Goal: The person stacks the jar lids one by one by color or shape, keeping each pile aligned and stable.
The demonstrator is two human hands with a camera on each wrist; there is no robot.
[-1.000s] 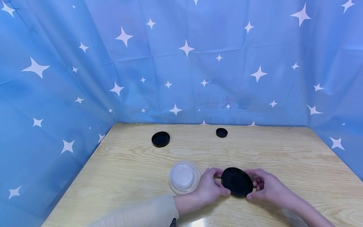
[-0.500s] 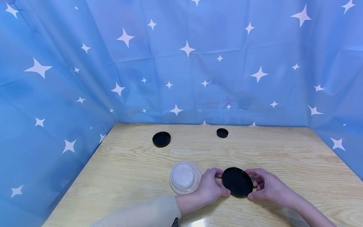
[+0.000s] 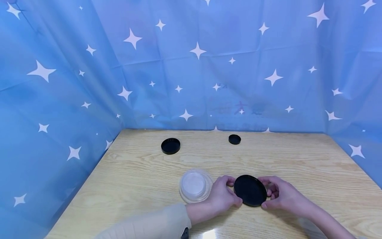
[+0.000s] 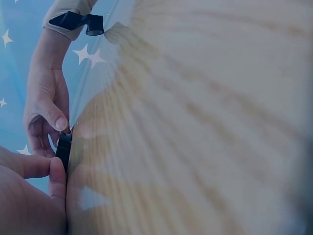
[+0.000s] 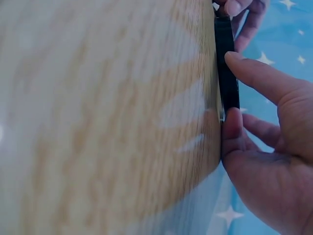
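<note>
A round black lid (image 3: 250,190) lies low over the table at the front right of centre, its broad flat face up. My left hand (image 3: 222,196) holds the lid's left edge between thumb and fingers. Opposite it, my right hand (image 3: 283,196) grips the right edge the same way. From the left wrist, the lid (image 4: 63,149) shows edge-on close to the tabletop, between both hands. The right wrist view shows the right hand's thumb and fingertips on the lid's side wall (image 5: 227,73). Just left of my left hand stands a clear, round plastic container (image 3: 194,185) with a whitish top, partly overlapped by that hand.
Toward the back of the wooden table (image 3: 134,186) lie a medium black lid (image 3: 170,146) at left and a smaller black lid (image 3: 234,139) at right, hollow sides up. A blue star-patterned curtain (image 3: 197,73) hangs behind the table and along its sides.
</note>
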